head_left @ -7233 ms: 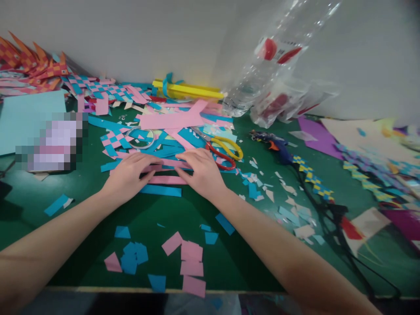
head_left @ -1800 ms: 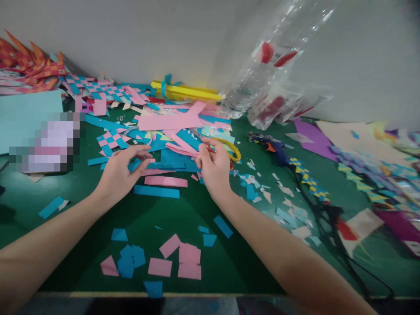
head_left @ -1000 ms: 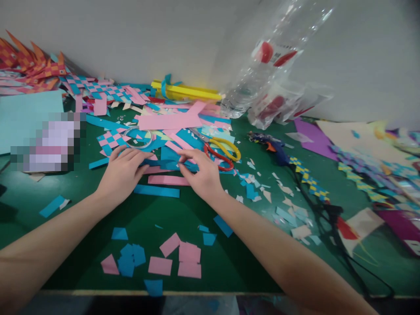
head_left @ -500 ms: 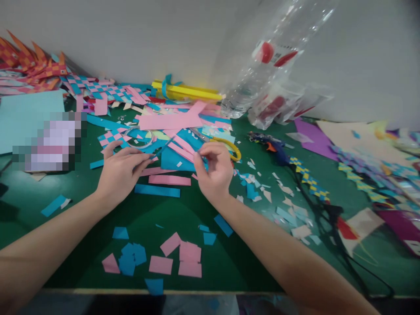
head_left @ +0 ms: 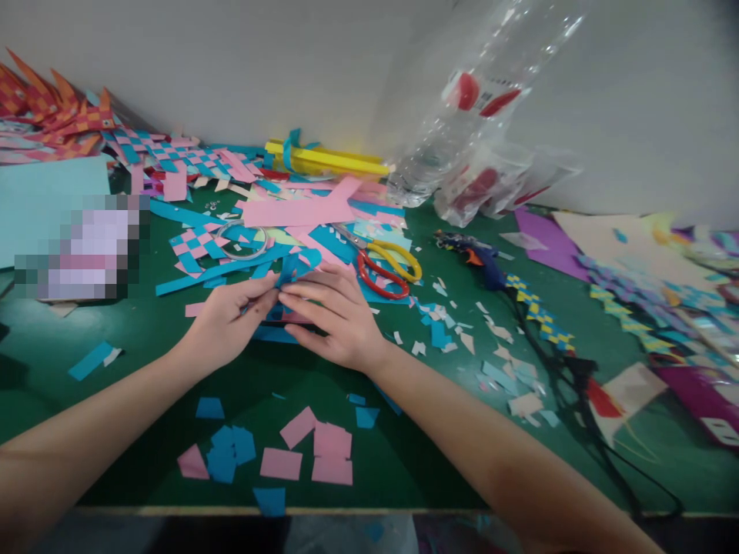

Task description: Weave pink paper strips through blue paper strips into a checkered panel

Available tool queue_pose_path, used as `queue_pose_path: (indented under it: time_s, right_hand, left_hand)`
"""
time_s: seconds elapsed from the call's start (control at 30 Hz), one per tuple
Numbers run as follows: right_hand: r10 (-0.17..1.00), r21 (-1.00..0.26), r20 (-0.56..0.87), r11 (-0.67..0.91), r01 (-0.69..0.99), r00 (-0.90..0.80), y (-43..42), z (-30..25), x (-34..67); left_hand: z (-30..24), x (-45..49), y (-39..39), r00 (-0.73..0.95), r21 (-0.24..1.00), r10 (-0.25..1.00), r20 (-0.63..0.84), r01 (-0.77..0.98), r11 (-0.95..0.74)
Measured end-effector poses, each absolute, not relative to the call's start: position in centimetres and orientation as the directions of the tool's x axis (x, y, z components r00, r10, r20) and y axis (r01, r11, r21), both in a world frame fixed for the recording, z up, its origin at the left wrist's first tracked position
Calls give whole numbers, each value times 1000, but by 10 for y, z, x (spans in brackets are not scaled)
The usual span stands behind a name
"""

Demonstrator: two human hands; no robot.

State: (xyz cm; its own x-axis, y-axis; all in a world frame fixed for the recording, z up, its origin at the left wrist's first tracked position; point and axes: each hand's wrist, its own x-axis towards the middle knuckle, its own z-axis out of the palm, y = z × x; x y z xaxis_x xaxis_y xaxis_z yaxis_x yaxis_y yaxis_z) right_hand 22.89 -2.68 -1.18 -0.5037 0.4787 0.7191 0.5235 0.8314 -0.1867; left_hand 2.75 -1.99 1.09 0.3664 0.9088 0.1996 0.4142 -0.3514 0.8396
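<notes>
Blue strip (head_left: 287,271): likely light, creasable, best held by ends; left hand (head_left: 228,322) pinches it, right hand (head_left: 338,317) I can't tell.

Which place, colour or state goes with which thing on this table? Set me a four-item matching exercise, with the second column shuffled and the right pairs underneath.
Things:
1. blue paper strip
2. scissors
3. plastic bottle
4. orange checked paper pieces

Places, colours, states:
A. at the far left, by the wall
B. one red handle, one yellow
C. see-through, with red on its label
D. sticking up where the left hand and right hand come together

Right pairs: 1-D, 2-B, 3-C, 4-A
</notes>
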Motion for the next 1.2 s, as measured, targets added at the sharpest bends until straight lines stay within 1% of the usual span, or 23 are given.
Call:
queue_pose_path:
  time_s: [0.1,0.17,0.23,0.3,0.4,0.53,0.6,0.67,0.73,0.77,0.83,0.9,0.97,1.03,1.07,1.1,1.13,1.2]
  right_hand:
    - [481,-159,692,829,537,-538,-28,-10,228]
    - [480,-127,683,820,558,-550,-29,-9,227]
    - [474,-97,685,812,575,-553,-30,-9,227]
    - [450,-70,699,817,572,-557,-30,-10,226]
    - [399,-30,717,837,547,-571,-30,-10,224]
    - [413,-23,701,827,561,-581,-30,-10,224]
    - [404,-26,696,841,541,-594,-30,-11,224]
    - [371,-32,704,869,495,-605,-30,-12,225]
    - [380,-91,728,879,468,-571,-31,-12,226]
    - [413,-150,744,869,471,-525,-31,-12,226]
    - [525,-305,753,813,496,-397,-31,-11,227]
    - [627,-431,722,739,518,-293,-30,-10,227]
    - [673,-473,686,702,532,-279,-28,-10,228]
    - [634,-432,699,743,511,-331,-25,-11,228]
    - [601,-405,715,772,490,-357,-24,-12,228]
    - [576,-388,730,792,471,-367,-23,-12,228]
    - [568,-390,741,799,458,-359,-22,-13,228]
    - [602,-447,741,773,450,-298,-21,-13,228]
  left_hand:
    - [9,27,-17,350,924,925,150,284,-257]
    - [8,28,-16,348,977,934,83,158,-146]
    - [7,29,-17,351,997,936,21,65,-47]
    - [8,31,-17,324,998,946,-16,56,-2]
    - [12,35,-17,293,998,955,-37,62,20]
    - [13,35,-16,282,992,954,-97,-49,115]
    - [10,34,-16,296,993,951,-92,-43,110]
    - [7,32,-15,316,998,946,-66,14,65]
    - [5,29,-13,309,994,951,-21,113,-15]
    - [5,27,-12,305,980,952,13,185,-72]
    - [5,24,-12,323,900,941,99,374,-223]
    - [7,23,-14,368,729,906,208,560,-395]
    - [7,23,-16,451,505,829,330,658,-559]
    - [5,25,-19,544,329,738,400,666,-669]
    - [4,26,-20,575,278,706,413,659,-699]
    - [4,26,-21,590,254,690,418,654,-713]
    - [3,27,-22,587,254,691,420,656,-711]
    - [3,26,-22,533,305,730,428,675,-672]
